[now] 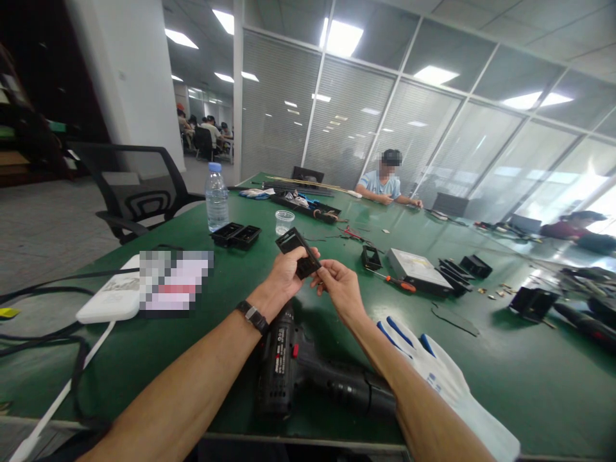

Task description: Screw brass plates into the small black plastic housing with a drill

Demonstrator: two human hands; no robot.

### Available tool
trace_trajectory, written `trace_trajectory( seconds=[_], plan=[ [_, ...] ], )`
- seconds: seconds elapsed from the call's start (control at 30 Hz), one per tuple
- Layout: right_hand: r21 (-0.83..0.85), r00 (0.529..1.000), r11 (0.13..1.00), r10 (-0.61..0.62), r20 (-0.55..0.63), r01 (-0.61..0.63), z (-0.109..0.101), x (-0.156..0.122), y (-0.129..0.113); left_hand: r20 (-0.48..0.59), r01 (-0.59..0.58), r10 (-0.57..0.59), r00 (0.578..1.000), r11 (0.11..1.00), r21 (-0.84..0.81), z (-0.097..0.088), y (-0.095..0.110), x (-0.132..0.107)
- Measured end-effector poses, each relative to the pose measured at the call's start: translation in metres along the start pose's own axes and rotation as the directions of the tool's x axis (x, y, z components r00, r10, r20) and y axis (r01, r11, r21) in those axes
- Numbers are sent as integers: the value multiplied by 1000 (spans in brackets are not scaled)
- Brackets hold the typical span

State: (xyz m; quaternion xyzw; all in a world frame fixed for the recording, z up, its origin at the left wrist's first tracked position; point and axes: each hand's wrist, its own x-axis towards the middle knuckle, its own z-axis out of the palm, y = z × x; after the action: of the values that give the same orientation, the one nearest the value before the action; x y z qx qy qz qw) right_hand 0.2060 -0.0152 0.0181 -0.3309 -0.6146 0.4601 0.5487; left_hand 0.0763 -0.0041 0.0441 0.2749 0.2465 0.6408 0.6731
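Head view: the left hand [285, 274] and right hand [339, 287] were both closed on a small black plastic bracket [297, 251], raised between them above the green table [240, 333]; it looked light, stiff and thin-walled, best pinched by its edges, with a cordless drill [293, 372] lying under the wrists.

A long green table [529, 385] is stretching away beyond the hands, with a black mesh chair [139, 189] standing off to their left on grey floor [43, 224]. Glass partition walls with blinds [346, 122] are running behind the far end, beside a white pillar [135, 77]. Ceiling light panels [341, 37] are glowing overhead, and daylight is pouring in far right.
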Motion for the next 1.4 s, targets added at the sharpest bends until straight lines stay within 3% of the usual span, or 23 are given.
trace_trajectory(
  seconds=[0.33,0.67,0.73,0.8,0.87,0.9,0.97,1.03,1.1,1.17,1.23,1.33,1.4],
  plan=[
    [-40,1000,999,-27,-8,26,-1,0,2,29,-9,8,1000,1000,29,2,-4,0],
    [-130,996,988,-92,-22,88,2,-3,-5,266,106,-108,958,994,22,1,2,-5],
    [-117,995,989,-90,-33,86,2,-3,-6,285,70,-83,955,996,58,3,2,-5],
    [-96,996,992,-83,-42,79,2,-2,-7,223,-55,18,975,986,160,3,0,-3],
    [-76,995,994,-77,-55,73,2,-1,-7,115,-236,210,971,913,333,2,-2,-2],
    [-69,995,995,-76,-65,72,1,-1,-6,69,-321,324,944,841,435,1,-3,-1],
    [-61,993,995,-78,-89,73,-1,0,-5,56,-440,530,846,637,633,-1,-3,-3],
    [-59,991,996,-79,-111,73,-3,2,-3,166,-506,636,754,401,763,-3,-2,-7],
    [-58,989,996,-78,-125,71,-5,3,-2,325,-554,634,701,197,809,-4,-1,-11],
    [-53,988,996,-75,-135,68,-6,4,-1,432,-576,583,688,76,814,-4,0,-14],
    [-47,988,997,-68,-141,62,-7,4,0,468,-569,548,693,17,822,-5,0,-14],
    [-41,992,999,-37,-119,32,-6,3,-1,447,-530,514,732,16,848,-8,-1,-9],
    [-48,997,999,2,-82,-6,-5,1,-4,380,-466,489,785,62,883,-10,0,-4]
  ],
)
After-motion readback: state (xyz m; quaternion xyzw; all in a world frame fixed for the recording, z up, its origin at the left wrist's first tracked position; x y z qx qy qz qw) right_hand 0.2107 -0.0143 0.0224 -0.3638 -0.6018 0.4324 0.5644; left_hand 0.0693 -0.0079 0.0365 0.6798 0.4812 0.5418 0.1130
